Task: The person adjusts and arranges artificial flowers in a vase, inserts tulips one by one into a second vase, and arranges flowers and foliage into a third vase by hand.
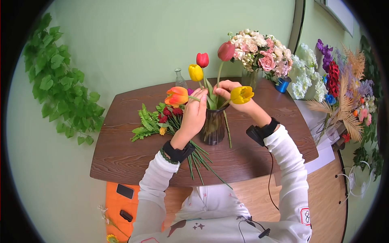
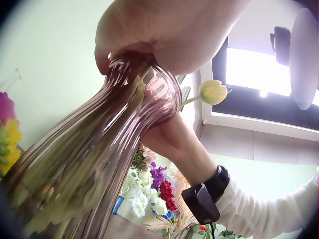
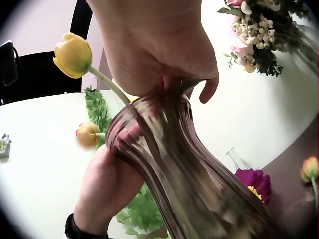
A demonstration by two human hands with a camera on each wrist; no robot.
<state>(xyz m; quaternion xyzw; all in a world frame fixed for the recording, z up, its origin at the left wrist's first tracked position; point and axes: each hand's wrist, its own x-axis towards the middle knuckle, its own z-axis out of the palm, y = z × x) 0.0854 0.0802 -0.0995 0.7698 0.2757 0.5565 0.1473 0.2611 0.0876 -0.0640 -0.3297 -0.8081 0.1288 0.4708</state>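
Note:
A ribbed, dark clear vase [image 1: 212, 127] stands upright on the table, holding red [image 1: 202, 60], pink [image 1: 226, 51], yellow [image 1: 195, 73] and orange [image 1: 177, 96] tulips. My left hand [image 1: 193, 119] is at the left of its mouth, fingers bent around stems below the blooms. My right hand [image 1: 239, 99] is at the right side, thumb and fingers pinching among stems and leaves. Another yellow tulip [image 1: 242, 95] leans out past it. In the right wrist view a leaf [image 3: 185, 86] shows under the right hand [image 3: 159, 45]. The palms hide most fingertips in both wrist views.
Left of the vase lie fern leaves [image 1: 146, 121] and small red flowers [image 1: 177, 111] with long stems. Behind stand a small glass bottle [image 1: 180, 79], a pink-and-white bouquet [image 1: 265, 52] and a blue cup [image 1: 283, 84]. One cut stem [image 1: 227, 129] hangs beside the vase.

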